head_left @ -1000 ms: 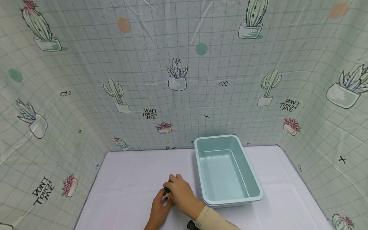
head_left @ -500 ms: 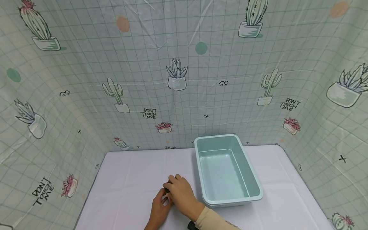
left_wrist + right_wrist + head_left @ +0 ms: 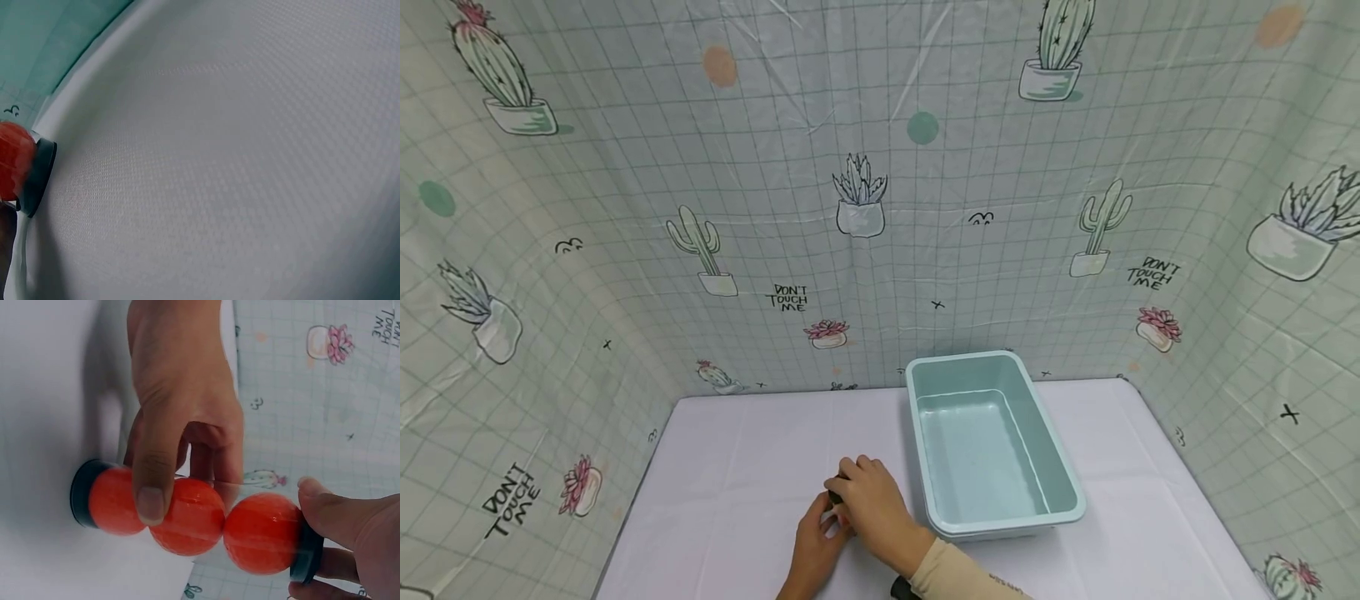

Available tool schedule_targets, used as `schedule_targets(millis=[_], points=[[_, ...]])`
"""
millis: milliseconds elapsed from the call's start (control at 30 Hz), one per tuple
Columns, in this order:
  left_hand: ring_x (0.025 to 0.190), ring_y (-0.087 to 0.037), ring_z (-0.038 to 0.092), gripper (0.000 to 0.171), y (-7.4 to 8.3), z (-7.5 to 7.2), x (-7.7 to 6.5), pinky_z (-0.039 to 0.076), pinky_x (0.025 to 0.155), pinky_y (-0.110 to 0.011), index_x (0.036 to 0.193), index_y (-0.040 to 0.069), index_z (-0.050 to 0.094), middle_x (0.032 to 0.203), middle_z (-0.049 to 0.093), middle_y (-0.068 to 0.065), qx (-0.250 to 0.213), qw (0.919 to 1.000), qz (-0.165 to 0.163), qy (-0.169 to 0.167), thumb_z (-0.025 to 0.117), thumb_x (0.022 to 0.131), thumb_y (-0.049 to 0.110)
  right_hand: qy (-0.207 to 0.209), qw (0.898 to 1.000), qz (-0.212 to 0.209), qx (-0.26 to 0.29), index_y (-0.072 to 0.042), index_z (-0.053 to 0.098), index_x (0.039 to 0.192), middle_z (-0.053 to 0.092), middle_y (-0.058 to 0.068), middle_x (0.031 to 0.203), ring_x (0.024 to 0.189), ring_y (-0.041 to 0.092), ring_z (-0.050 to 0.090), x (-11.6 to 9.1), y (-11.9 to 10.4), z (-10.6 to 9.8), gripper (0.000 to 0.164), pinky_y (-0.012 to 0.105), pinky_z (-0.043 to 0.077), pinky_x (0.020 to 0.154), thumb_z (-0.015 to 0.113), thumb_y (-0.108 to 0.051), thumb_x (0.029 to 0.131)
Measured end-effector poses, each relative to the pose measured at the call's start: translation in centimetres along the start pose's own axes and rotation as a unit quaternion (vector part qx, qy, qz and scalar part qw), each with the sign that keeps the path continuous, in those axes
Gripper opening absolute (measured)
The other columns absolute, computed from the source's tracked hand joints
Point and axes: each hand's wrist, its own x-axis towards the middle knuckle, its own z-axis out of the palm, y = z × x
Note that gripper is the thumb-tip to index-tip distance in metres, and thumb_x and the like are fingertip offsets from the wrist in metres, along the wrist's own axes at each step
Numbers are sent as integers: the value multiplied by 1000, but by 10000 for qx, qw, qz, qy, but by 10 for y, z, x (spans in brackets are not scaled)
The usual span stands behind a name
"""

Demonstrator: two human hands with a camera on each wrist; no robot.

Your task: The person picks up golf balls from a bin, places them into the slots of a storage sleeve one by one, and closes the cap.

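A clear tube (image 3: 187, 515) holds three orange-red balls in a row and has a dark cap at each end. Its lower cap (image 3: 84, 494) is down at the white tabletop. My left hand (image 3: 818, 533) grips the tube round the middle, thumb across it in the right wrist view. From the other end, my right hand (image 3: 874, 508) pinches the upper cap (image 3: 307, 553) between thumb and fingers. In the head view the hands cover most of the tube. At the left edge of the left wrist view show one red ball (image 3: 15, 159) and the dark lower cap (image 3: 37, 178).
A pale blue plastic bin (image 3: 1000, 527) with nothing inside stands just right of the hands. Beside the right sleeve (image 3: 966, 575) lies a dark, round-ended object (image 3: 902, 588), partly hidden. A cactus-print curtain (image 3: 865, 275) rises behind the white-covered table (image 3: 730, 467).
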Motion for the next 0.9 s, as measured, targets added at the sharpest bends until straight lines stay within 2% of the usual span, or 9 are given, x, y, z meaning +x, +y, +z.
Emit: schedule_targets(millis=[200, 333, 467, 567, 700, 900], points=[[120, -29, 62, 40, 0, 0, 2, 60, 102, -50, 128, 2, 63, 129, 67, -16, -54, 10000, -39, -3, 79, 92, 3, -22, 9997, 142, 202, -17, 82, 112, 65, -2, 100, 83, 12, 54, -2, 0, 1, 28, 20, 50, 68, 88, -23, 86], [119, -30, 62, 40, 0, 0, 3, 60, 101, -51, 131, 1, 63, 130, 66, -16, -54, 10000, 36, -11, 78, 93, 5, -9, 9995, 204, 254, -17, 79, 120, 67, 1, 110, 93, 16, 60, -7, 2, 4, 32, 24, 56, 76, 86, -25, 89], [119, -31, 62, 45, 0, 2, 3, 60, 103, -49, 134, 2, 62, 132, 66, -16, -61, 10000, -10, 3, 80, 93, 5, 76, 9977, 272, 613, -13, 76, 126, 67, 7, 123, 104, 22, 65, -16, 7, 0, 41, 32, 60, 85, 86, -26, 89], [119, -30, 62, 49, 1, 1, 2, 60, 103, -48, 133, 2, 63, 130, 67, -14, -28, 10000, -19, 89, 84, 89, 7, 206, 9941, 377, 993, -9, 75, 127, 68, 9, 127, 106, 24, 66, -24, 12, -9, 45, 37, 61, 89, 88, -23, 86], [116, -22, 63, 51, 3, 2, 1, 61, 101, -48, 129, 2, 64, 124, 69, -11, 27, 9998, 18, 216, 88, 85, 11, 429, 9882, 571, 1355, -10, 76, 123, 70, 7, 123, 109, 23, 68, -38, 22, -27, 43, 41, 61, 93, 90, -16, 83], [114, -13, 60, 49, 5, 2, -2, 61, 101, -42, 127, 3, 64, 121, 68, -6, 34, 9995, 75, 297, 89, 85, 10, 936, 9780, 661, 1745, -11, 77, 120, 71, 0, 122, 110, 19, 68, -64, 44, -53, 42, 37, 63, 90, 92, -7, 80]])
